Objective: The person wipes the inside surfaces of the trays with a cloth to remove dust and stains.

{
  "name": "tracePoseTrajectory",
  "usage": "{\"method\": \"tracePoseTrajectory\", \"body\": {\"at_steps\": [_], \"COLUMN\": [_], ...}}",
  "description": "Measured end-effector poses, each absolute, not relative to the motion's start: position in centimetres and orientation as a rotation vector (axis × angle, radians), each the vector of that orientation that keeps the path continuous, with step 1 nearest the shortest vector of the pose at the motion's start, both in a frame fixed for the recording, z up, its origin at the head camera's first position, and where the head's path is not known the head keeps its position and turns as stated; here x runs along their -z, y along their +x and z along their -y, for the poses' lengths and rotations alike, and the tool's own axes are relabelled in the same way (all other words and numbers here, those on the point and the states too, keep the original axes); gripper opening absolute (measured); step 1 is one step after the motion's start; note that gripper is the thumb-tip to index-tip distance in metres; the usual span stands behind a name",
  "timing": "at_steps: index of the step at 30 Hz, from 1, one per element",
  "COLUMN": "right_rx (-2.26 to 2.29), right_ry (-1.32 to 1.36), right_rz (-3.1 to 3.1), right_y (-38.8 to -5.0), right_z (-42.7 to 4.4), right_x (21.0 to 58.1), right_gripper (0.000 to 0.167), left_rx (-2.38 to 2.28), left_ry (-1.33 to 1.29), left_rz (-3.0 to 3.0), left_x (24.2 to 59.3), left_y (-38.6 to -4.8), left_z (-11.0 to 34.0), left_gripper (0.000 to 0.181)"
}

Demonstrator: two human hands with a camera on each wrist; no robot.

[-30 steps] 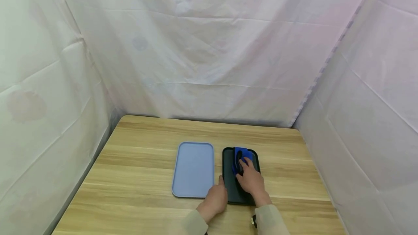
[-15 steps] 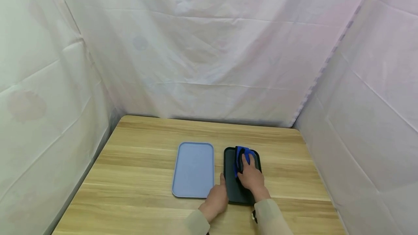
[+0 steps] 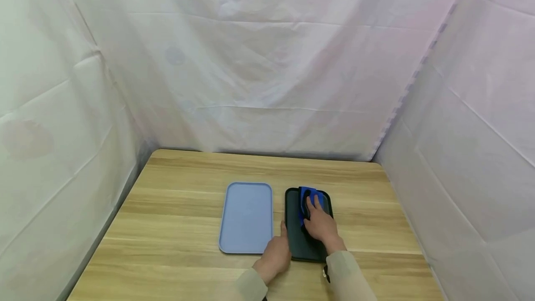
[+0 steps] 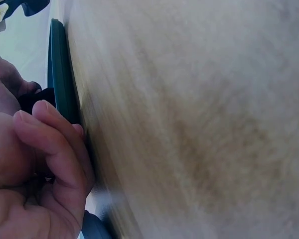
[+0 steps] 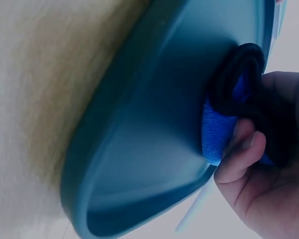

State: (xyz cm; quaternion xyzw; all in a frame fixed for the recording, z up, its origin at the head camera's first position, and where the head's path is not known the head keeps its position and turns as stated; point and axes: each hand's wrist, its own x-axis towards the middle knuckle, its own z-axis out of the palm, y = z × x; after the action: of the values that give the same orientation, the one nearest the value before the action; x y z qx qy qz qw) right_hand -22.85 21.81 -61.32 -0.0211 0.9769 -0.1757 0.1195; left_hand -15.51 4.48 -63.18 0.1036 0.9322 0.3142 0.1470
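- Two shallow rectangular trays lay side by side on the wood-grain surface (image 3: 179, 226), a narrow gap between them: a light blue tray (image 3: 246, 217) to the left and a dark green tray (image 3: 297, 238) to the right.
- A blue cloth (image 5: 239, 99) with thick black edging lay, bunched, in the far right part of the dark green tray, its far end overlapping the rim.
- The person's right hand (image 3: 321, 225) had its grip closed around this cloth, two fingers stretched forward over it in the head view and the cloth bent up within the hand in the right wrist view.
- The left hand (image 3: 277, 252) grasped nothing; one straight finger touched the dark green tray's left rim, while other fingers were loosely bent.
- Pale sleeves (image 3: 349, 273) covered both forearms.
- White fabric sheets (image 3: 267, 68), creased and faintly patterned, hung behind the surface and along its sides.
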Motion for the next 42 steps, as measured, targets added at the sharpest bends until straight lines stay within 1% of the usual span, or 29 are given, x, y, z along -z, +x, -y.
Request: {"method": "tracePoseTrajectory", "body": {"at_steps": [16,42], "right_rx": [0.574,0.589], "right_ry": [-0.081,-0.070], "right_rz": [-2.854,-2.865], "right_y": [-22.3,-22.1], "right_z": [-21.1,-19.3], "right_x": [62.1,62.4], "right_gripper": [0.080,0.081], "left_rx": [-0.834,-0.827], "left_ry": [0.344,0.321], "left_rz": [-2.724,-2.687], "left_x": [63.2,63.1], "left_y": [-15.6,-15.7], "left_z": [-4.5,-4.4], "left_gripper": [0.087,0.089]}}
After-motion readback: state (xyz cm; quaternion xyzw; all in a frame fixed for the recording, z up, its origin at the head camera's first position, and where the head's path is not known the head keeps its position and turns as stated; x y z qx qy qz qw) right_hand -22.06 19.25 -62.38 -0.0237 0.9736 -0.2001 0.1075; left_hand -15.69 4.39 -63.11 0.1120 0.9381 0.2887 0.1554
